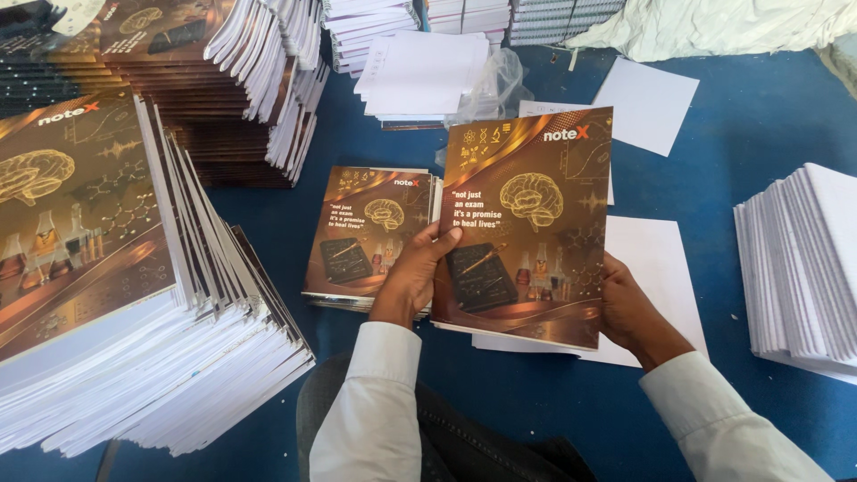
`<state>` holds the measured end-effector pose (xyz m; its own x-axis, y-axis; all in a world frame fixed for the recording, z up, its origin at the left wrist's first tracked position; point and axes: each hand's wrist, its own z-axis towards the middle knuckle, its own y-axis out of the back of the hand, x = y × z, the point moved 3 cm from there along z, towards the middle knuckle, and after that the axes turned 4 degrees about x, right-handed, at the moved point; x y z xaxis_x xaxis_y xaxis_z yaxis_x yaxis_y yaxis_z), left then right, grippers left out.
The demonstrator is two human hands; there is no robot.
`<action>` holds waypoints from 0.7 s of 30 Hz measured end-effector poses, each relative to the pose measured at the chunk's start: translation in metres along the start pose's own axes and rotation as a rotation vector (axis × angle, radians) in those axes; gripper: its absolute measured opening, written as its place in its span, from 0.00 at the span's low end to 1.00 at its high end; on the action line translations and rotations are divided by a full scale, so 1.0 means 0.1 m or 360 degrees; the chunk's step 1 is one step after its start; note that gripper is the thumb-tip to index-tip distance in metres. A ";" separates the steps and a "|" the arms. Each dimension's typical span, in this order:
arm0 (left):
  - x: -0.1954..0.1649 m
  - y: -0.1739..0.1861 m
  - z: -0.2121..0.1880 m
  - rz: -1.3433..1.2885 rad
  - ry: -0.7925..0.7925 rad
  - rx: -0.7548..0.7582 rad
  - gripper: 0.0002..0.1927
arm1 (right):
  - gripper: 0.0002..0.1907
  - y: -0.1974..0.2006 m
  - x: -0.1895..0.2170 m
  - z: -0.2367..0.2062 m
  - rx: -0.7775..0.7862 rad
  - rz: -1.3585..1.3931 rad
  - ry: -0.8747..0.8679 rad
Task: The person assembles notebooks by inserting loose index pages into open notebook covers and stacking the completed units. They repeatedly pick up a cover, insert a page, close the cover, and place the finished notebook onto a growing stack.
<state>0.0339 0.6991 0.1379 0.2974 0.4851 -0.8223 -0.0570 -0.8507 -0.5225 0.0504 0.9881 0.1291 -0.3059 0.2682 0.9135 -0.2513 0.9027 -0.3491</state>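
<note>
A large slumping stack of brown glossy-covered notebooks [116, 268] fills the left, seemingly finished work; a pile of bare white page blocks [799, 259] on the right looks uncovered as yet. A small stack of covered notebooks [366, 236] lies centre on the blue table [759, 116]. Above it, the brown brain-printed notebook [527, 223] is gripped at both edges: left hand [412, 277] thumb across the cover, right hand [629, 308] curled round the lower right edge.

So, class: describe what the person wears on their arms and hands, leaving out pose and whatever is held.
Both arms are in long white shirt sleeves with buttoned-looking cuffs ending at the wrists. The left hand and right hand are bare: no gloves, and no rings, watch or bracelet show.
</note>
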 end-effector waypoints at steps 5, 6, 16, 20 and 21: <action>0.02 -0.03 -0.01 -0.0045 0.0040 0.0059 0.22 | 0.17 0.04 -0.03 0.04 -0.0011 -0.0045 0.0026; 0.03 -0.04 -0.01 -0.0060 0.0043 0.0068 0.21 | 0.16 0.04 -0.03 0.04 -0.0013 -0.0057 0.0014; 0.15 -0.02 0.04 0.0062 0.0027 -0.0092 0.16 | 0.18 -0.04 0.02 0.04 0.0051 -0.0165 -0.0012; 0.23 -0.01 0.15 -0.0023 -0.0028 -0.0082 0.13 | 0.23 -0.11 0.15 -0.03 -0.0072 -0.0327 -0.0081; 0.24 -0.01 0.16 -0.0043 -0.0027 -0.0087 0.12 | 0.24 -0.14 0.17 -0.05 -0.0183 -0.0339 -0.0072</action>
<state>0.0254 0.7147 0.1148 0.2821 0.5111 -0.8119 0.0030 -0.8468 -0.5320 0.0536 0.9820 0.1501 -0.2987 0.0543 0.9528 -0.2096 0.9703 -0.1210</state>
